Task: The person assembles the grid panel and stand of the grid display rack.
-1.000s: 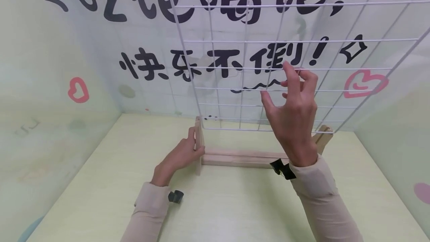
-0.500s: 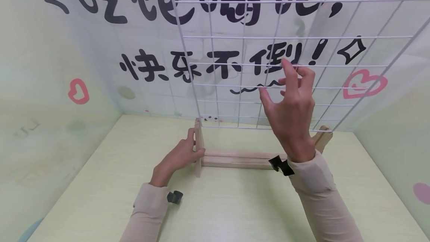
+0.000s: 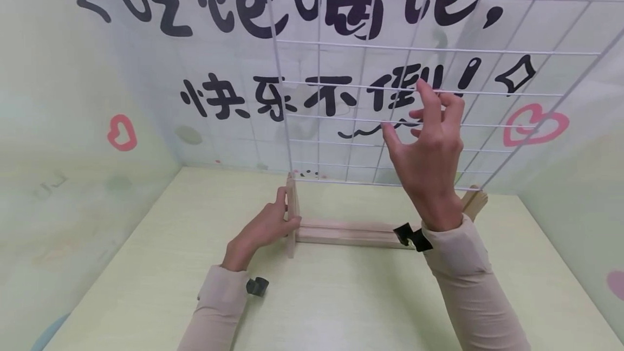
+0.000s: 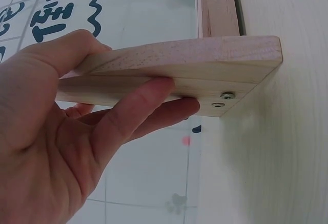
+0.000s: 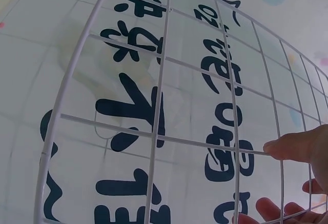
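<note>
My right hand (image 3: 429, 161) pinches a white wire grid panel (image 3: 363, 86), thumb on one wire and other fingers curled behind. In the right wrist view, the thumb (image 5: 292, 144) lies across a wire of the grid (image 5: 154, 139). The panel stands tilted, its lower edge just over a wooden stand with a crossbar (image 3: 356, 234) between two end boards. My left hand (image 3: 268, 223) grips the left end board (image 3: 292, 205). In the left wrist view, fingers (image 4: 148, 101) lie along that board's face (image 4: 205, 83), near two screws (image 4: 227, 96). The right end board (image 3: 475, 202) is partly hidden behind my right arm.
The stand rests on a pale wood-patterned tabletop (image 3: 331, 297). Behind it rises a white backdrop (image 3: 219, 140) with large black lettering and pink hearts. Patterned side walls (image 3: 88, 188) flank the table at left and right.
My right hand and the grid panel have shifted slightly upward in the head view, the lower edge staying near the stand. The left hand keeps its grip on the end board.
</note>
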### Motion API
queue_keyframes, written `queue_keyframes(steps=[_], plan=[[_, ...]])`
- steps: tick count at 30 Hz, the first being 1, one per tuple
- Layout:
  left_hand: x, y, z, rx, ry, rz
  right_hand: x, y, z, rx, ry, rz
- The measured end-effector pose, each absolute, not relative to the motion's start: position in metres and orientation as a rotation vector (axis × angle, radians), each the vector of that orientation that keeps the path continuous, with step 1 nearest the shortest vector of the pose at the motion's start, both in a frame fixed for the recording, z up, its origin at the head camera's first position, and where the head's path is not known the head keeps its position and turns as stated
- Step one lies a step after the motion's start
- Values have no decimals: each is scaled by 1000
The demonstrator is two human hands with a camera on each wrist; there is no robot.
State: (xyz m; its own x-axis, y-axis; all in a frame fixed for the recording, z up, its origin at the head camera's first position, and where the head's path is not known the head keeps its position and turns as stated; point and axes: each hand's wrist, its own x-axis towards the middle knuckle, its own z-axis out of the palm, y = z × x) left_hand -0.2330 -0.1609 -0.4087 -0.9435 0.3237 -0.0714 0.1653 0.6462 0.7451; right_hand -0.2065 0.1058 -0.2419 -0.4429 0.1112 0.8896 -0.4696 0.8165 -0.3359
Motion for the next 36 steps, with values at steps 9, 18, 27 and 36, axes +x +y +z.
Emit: queue_keyframes(steps=[9,18,27,36], plan=[[-231,-163,-408,427,2653,1174,-210,110,-241,288,-1949,665],[-231,-164,-409,407,2647,1168,-213,111,-241,301,-1972,644],[-232,-163,-409,395,2652,1165,-215,112,-244,292,-1987,636],[-229,-162,-406,419,2656,1172,-218,110,-247,262,-2000,711]])
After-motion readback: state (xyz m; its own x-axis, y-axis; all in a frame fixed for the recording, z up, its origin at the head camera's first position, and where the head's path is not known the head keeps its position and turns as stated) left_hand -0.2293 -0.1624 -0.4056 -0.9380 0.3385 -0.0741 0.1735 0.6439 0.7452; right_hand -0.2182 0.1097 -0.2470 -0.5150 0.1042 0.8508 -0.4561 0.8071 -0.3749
